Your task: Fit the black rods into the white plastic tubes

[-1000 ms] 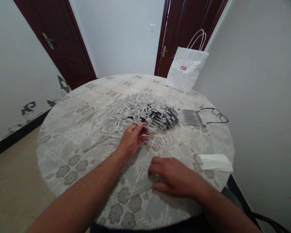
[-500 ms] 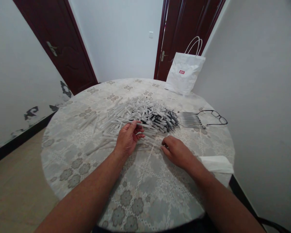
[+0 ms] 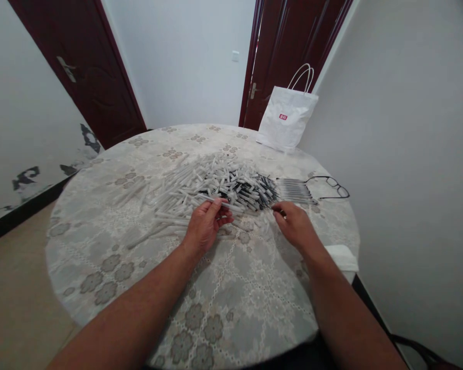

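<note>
Pen barrel [image 3: 219, 203] within left hand's [image 3: 204, 226] grip

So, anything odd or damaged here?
Yes: the left wall has dark patches of peeled paint near the floor. On the table, the heap of tubes is loose but contained.

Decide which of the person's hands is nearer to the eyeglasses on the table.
Right. The right hand lies just short of the eyeglasses, beside the row of pens; the left hand is farther off, at the pile.

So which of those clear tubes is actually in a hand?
The one pinched in the left hand: a clear tube lifted above the pile; the others lie loose.
</note>
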Tool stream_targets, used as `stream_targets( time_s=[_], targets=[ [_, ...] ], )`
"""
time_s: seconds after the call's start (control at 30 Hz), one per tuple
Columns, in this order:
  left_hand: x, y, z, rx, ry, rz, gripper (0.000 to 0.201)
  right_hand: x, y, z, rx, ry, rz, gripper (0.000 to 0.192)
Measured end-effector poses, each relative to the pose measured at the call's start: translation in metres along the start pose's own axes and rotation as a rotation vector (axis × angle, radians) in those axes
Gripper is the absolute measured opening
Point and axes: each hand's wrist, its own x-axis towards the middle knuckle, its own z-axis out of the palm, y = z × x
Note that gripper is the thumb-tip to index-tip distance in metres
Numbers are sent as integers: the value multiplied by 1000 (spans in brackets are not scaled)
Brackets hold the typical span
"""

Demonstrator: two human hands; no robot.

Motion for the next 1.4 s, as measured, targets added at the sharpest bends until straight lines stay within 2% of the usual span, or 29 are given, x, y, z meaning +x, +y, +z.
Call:
stream_targets(
  time_s=[0.1,0.17,0.27,0.33,0.43,0.5,0.7,0.77,0.83,0.93,1.03,1.2,1.27,1.4],
  targets=[
    [0,0,1,7,7,-2,32,-3,25,-17,-99,-252,56,21],
    [0,0,1,13,5,0,32,-7,32,-21,-106,-354,46,26],
    [0,-1,1,20,-3,-2,30,-10,30,-19,-111,-399,24,27],
    [-1,-2,1,18,-6,-6,29,-10,27,-16,-132,-412,25,22],
    [-1,-2,1,1,-13,-14,29,-8,24,-15,-92,-353,46,12],
    [-1,-2,0,-21,-19,-26,29,-6,20,-16,79,-272,66,11],
    [0,-3,1,-99,-27,-77,26,15,-13,-12,1057,-182,196,28],
    [-2,-2,2,-117,-33,-77,25,22,-27,-6,1214,-167,214,36],
    [-3,0,3,-130,-42,-77,24,25,-37,0,1264,-177,204,38],
    [-5,1,3,-139,-48,-85,23,21,-39,10,1216,-124,185,32],
    [-4,1,2,-148,-49,-87,21,15,-29,16,976,-79,195,30],
    [-3,1,1,-161,-51,-77,23,12,-15,21,517,-247,84,23],
    [-3,2,2,-155,-46,-77,23,11,-16,25,388,-260,-4,21],
    [-1,4,0,-153,-17,-22,23,10,-18,36,178,-138,-121,22]
  ],
)
